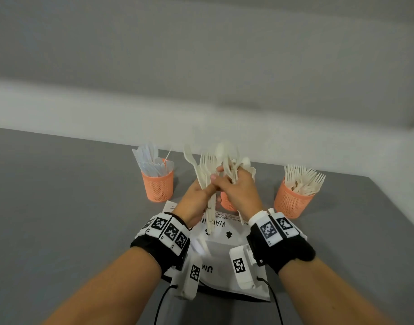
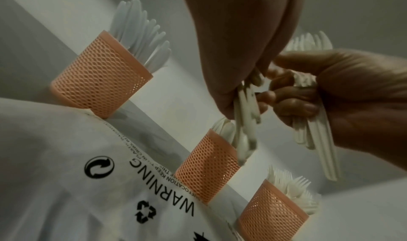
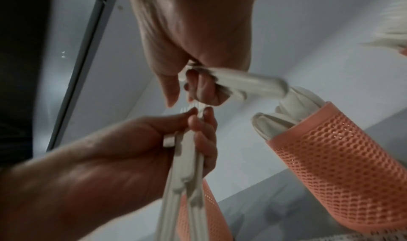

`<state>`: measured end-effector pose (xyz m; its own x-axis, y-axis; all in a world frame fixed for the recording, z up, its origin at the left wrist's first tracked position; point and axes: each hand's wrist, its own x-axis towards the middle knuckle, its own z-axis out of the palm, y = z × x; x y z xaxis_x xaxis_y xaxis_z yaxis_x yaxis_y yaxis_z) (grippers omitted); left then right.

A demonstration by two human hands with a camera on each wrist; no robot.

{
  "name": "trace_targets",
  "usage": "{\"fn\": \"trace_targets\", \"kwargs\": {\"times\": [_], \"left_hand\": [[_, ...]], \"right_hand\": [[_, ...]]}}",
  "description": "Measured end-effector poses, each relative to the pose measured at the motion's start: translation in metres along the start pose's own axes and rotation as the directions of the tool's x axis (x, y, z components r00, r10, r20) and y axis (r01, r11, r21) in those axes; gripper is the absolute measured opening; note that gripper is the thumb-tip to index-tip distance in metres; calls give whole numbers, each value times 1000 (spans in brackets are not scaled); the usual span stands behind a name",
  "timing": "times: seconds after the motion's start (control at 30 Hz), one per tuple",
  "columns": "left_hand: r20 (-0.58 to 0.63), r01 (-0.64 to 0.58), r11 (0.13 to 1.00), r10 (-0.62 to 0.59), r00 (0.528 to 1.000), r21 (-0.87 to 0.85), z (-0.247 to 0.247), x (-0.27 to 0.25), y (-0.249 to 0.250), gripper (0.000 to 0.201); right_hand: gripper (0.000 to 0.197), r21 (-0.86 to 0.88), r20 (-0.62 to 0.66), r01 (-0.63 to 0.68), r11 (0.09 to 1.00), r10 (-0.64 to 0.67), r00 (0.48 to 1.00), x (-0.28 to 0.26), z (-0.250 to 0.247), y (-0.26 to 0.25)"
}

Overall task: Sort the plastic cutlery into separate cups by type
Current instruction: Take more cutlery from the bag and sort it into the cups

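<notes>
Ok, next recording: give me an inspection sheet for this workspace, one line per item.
Surface: grey tabletop, matte.
Job's things: three orange mesh plastic cups; left cup holds pale knives, middle cup holds cream spoons, right cup holds cream forks.
Clutter: white plastic bag printed WARNING lies flat under the wrists.
Grippers: left hand grips a bundle of cream cutlery handles; right hand grips another cream bundle, spoons among them; both raised over the middle cup.
Cables: black leads hang from the wrist cameras.
Surroundings: plain pale wall.
</notes>
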<state>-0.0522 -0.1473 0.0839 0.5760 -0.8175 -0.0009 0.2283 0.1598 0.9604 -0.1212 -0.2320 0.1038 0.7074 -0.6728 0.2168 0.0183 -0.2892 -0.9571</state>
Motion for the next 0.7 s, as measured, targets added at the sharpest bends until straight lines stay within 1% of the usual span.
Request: {"fn": "trace_targets", "kwargs": {"times": [0.1, 0.17, 0.23, 0.33, 0.4, 0.5, 0.57, 0.7], "left_hand": [[27, -31, 995, 29, 999, 96, 5, -3, -1, 35], [56, -18, 994, 12, 998, 110, 6, -6, -2, 35], [75, 1, 995, -8, 997, 99, 3, -8, -3, 35], [99, 30, 998, -36, 994, 61, 0, -9, -3, 40], [119, 37, 999, -38, 992, 16, -1, -10, -4, 38], [116, 51, 996, -43, 992, -72, -3, -11, -5, 33], [120, 66, 992, -53, 991, -110, -3, -10, -7, 31], [89, 90, 983, -76, 993, -160, -3, -7, -9, 28]], "right_hand": [[35, -151, -44, 16, 988, -23, 999, 1, 2, 7], [35, -163, -45, 8, 987, -16, 999, 3, 1, 7], [37, -161, -16, 5, 987, -8, 1000, 3, 0, 9], [37, -113, 37, -41, 993, 46, 998, 1, 1, 8], [29, -63, 64, -57, 996, 60, 996, -1, 2, 7], [17, 16, 77, -88, 996, 86, 993, -2, 1, 7], [9, 34, 101, -116, 993, 112, 989, -2, -1, 9], [13, 67, 123, -131, 989, 122, 985, -4, -2, 8]]}}
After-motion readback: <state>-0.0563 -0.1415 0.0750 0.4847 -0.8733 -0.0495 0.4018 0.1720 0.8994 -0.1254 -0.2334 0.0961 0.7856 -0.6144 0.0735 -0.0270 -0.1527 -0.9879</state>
